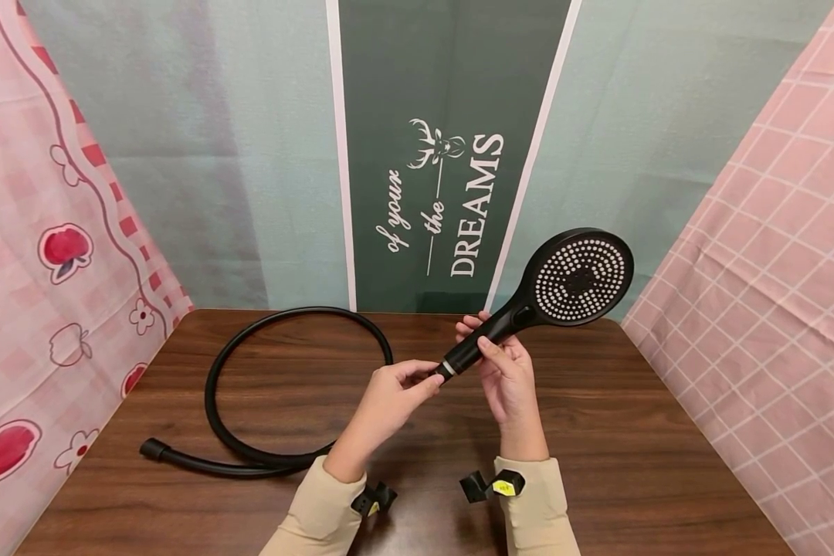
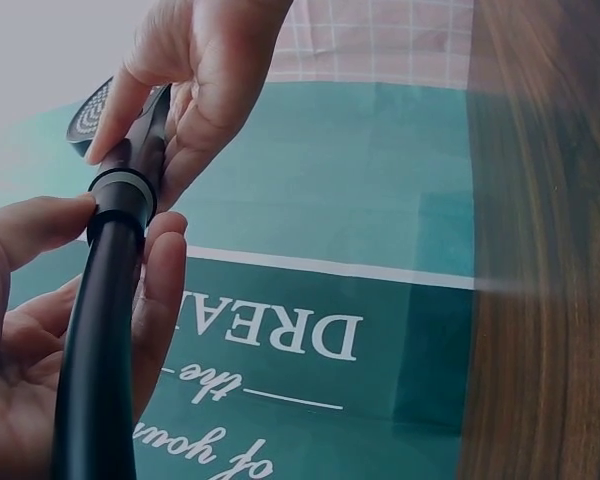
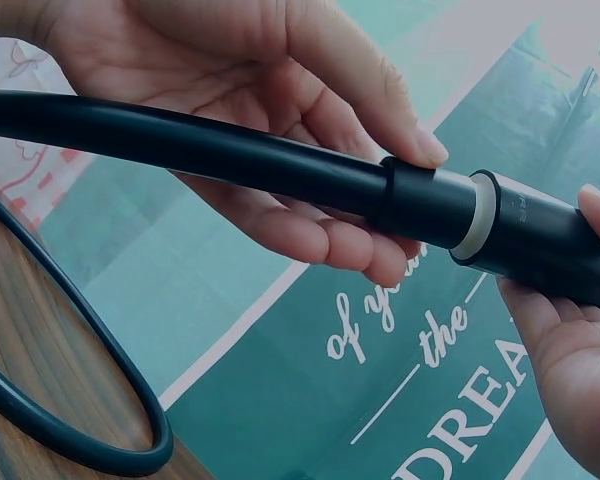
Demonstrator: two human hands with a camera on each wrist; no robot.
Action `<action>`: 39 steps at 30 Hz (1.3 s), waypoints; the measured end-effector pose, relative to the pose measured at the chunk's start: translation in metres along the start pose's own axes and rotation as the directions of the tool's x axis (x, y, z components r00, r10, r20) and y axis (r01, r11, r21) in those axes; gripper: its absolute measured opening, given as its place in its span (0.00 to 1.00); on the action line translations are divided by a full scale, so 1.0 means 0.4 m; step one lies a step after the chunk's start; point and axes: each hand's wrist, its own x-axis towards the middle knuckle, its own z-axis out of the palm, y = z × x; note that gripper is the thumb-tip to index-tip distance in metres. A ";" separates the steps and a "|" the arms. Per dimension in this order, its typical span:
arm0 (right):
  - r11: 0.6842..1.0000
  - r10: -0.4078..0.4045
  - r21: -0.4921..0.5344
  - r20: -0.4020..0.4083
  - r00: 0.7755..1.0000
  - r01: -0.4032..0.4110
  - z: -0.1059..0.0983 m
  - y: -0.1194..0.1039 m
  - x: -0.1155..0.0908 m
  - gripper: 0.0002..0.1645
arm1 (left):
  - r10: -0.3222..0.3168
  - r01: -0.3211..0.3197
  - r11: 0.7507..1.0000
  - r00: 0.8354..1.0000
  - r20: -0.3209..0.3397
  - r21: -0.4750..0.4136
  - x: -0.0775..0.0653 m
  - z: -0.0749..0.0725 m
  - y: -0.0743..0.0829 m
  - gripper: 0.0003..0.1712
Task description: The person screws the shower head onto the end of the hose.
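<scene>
A black shower head (image 1: pixel 581 279) with pale nozzles is held up above the table, tilted with its round face at the upper right. My right hand (image 1: pixel 507 378) grips its handle (image 1: pixel 483 340), thumb across the front. At the handle's lower end, my left hand (image 1: pixel 392 401) pinches the collar of a black shower hose (image 3: pixel 420 195) between thumb and fingers. A white ring (image 3: pixel 475 218) shows between the collar and the handle in the right wrist view. From the collar, the hose runs back beneath the left hand in the left wrist view.
The rest of the hose (image 1: pixel 211 386) lies in a loop on the brown wooden table (image 1: pixel 618 432), its other end fitting (image 1: pixel 154 449) at the left. A green printed cloth (image 1: pixel 417 77) hangs behind; pink patterned cloths (image 1: pixel 757 255) flank both sides.
</scene>
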 end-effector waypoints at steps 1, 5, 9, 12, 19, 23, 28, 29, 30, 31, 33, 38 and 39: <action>1.000 -0.001 0.002 0.000 1.000 0.001 0.000 0.000 0.000 0.19 | -0.002 0.002 1.000 1.000 -0.003 -0.003 0.000 0.000 0.001 0.18; 1.000 -0.005 0.014 0.002 1.000 0.005 0.001 0.000 0.001 0.19 | -0.005 0.005 1.000 1.000 -0.005 0.008 0.001 -0.001 -0.001 0.19; 1.000 -0.006 0.022 0.009 1.000 0.006 0.000 0.002 0.002 0.19 | -0.009 0.009 1.000 1.000 0.004 0.016 0.000 -0.001 -0.005 0.18; 1.000 -0.008 0.026 0.012 1.000 0.007 0.001 0.003 0.001 0.19 | -0.013 0.013 1.000 1.000 0.011 0.009 -0.002 -0.001 -0.006 0.17; 1.000 -0.004 0.027 0.003 1.000 0.004 0.002 0.003 0.001 0.19 | 0.000 0.000 1.000 1.000 0.007 0.005 -0.003 0.000 -0.002 0.17; 1.000 -0.003 0.022 -0.002 1.000 0.003 0.002 0.002 0.003 0.19 | 0.002 -0.002 1.000 1.000 -0.001 0.007 -0.001 0.000 -0.002 0.16; 1.000 -0.003 0.025 0.000 1.000 0.003 0.002 0.001 0.002 0.19 | 0.002 -0.002 1.000 1.000 0.002 -0.003 0.001 -0.001 -0.003 0.16; 1.000 -0.002 0.028 0.001 1.000 0.002 0.002 0.001 0.001 0.19 | -0.001 0.001 1.000 1.000 0.004 -0.006 0.001 -0.002 -0.003 0.16; 1.000 -0.001 0.029 0.002 1.000 0.001 0.002 0.001 0.001 0.19 | -0.003 0.003 1.000 1.000 0.007 -0.010 0.001 -0.002 -0.003 0.17; 1.000 -0.001 0.029 0.003 1.000 0.001 0.002 0.001 0.001 0.19 | -0.004 0.004 1.000 1.000 0.011 -0.013 0.000 -0.002 -0.004 0.17; 1.000 0.000 0.029 0.005 1.000 0.000 0.002 0.001 0.001 0.19 | -0.005 0.006 1.000 1.000 0.016 -0.016 0.000 -0.003 -0.004 0.17; 1.000 -0.002 0.021 0.007 1.000 0.001 0.002 0.001 0.001 0.19 | 0.007 -0.007 1.000 1.000 0.021 -0.008 0.001 -0.002 -0.003 0.17; 1.000 -0.002 0.019 0.007 1.000 0.002 0.002 0.000 0.001 0.19 | 0.010 -0.010 1.000 1.000 0.020 -0.008 0.001 -0.002 -0.002 0.17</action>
